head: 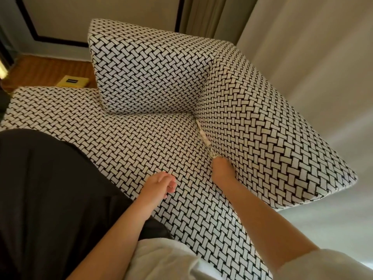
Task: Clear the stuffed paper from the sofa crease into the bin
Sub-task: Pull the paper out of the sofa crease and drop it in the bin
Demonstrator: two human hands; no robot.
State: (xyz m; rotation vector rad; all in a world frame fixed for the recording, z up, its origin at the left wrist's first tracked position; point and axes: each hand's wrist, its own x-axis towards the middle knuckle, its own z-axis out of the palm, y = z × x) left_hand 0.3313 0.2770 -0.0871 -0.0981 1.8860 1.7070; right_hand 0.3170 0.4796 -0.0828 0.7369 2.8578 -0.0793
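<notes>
The right arm is stretched out straight. The right hand (221,169) pokes in between the seat (141,142) and the cushion (262,128), touching the near end of the paper (203,136) stuffed there. Its fingers are hidden, so I cannot tell if they grip. The left hand (161,183) hangs over the seat, fingers loosely bent, holding nothing.

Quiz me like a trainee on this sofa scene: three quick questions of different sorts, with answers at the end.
1. True or false: the left hand holds the paper.
2. Where is the paper? A) on a table B) stuffed in the sofa crease C) in a bin
3. Fill in: the ___ hand grips the paper's near end.

Key: 1 false, it hovers with nothing in it; 2 B; 3 right hand.
</notes>
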